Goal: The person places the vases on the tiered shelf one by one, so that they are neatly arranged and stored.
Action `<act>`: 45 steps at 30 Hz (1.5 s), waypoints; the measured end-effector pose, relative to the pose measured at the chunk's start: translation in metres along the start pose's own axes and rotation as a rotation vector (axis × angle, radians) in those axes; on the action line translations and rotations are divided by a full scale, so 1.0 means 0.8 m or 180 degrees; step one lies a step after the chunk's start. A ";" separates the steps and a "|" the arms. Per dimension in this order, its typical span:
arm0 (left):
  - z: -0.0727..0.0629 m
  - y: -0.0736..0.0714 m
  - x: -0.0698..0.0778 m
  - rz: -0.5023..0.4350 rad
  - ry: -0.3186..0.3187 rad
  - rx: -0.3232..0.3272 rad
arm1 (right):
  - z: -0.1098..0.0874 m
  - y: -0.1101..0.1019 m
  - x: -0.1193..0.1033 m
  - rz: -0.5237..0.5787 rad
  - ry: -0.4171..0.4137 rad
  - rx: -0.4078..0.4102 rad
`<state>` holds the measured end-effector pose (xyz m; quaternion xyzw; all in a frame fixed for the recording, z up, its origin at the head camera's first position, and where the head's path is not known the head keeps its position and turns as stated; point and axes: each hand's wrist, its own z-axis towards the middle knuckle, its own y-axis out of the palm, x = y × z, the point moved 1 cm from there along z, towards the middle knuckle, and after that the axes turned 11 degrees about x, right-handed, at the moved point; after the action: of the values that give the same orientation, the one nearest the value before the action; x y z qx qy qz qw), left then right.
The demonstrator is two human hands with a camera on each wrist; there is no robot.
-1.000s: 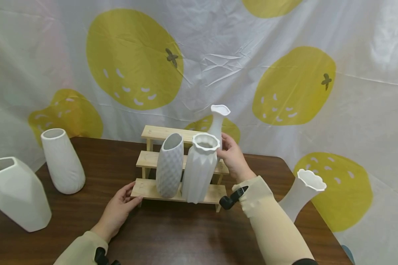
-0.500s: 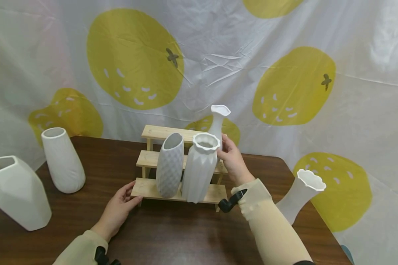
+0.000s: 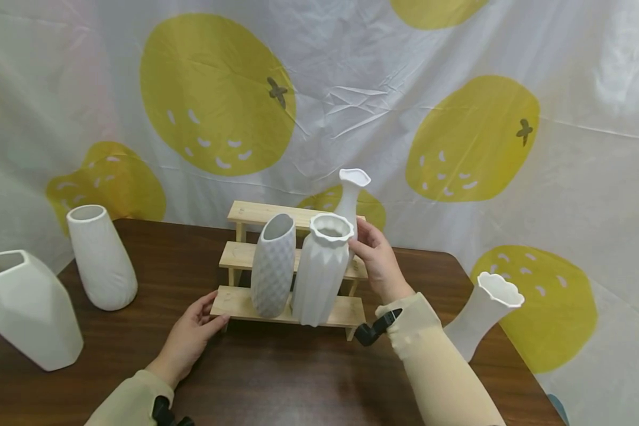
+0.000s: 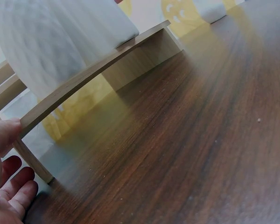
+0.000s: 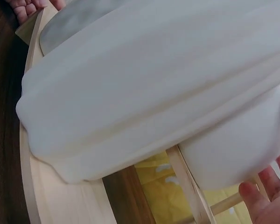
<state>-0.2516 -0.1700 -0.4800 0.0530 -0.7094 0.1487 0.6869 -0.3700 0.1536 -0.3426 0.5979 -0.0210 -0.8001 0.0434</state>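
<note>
A three-tier wooden display stand (image 3: 238, 254) stands on the dark table. My left hand (image 3: 186, 340) grips the left end of its lowest shelf, thumb on the front edge in the left wrist view. Two white vases stand upright on that shelf: a dimpled one with a slanted mouth (image 3: 273, 272) and a ribbed one with a scalloped rim (image 3: 319, 281). Behind the ribbed vase rises a slender vase with a flared lip (image 3: 347, 204), its lower part hidden in the head view. My right hand (image 3: 379, 263) holds this slender vase from the right, thumb in front.
At the left of the table (image 3: 277, 378) stand a faceted white vase (image 3: 37, 319) and a tapered white vase (image 3: 102, 260). A fluted vase (image 3: 481, 313) stands at the right, partly behind my right sleeve. A lemon-print cloth (image 3: 351, 71) hangs behind the table.
My right hand and wrist have shifted very slightly down and to the right. The left hand, stand and vases look unchanged.
</note>
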 end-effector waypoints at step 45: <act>0.001 0.000 -0.001 0.0028 0.0017 -0.0006 | -0.132 -0.071 0.108 -0.0747 0.0561 0.0559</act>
<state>-0.2525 -0.1702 -0.4806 0.0489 -0.7079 0.1513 0.6882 -0.2955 0.2039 -0.4603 0.6657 -0.0170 -0.7392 -0.1011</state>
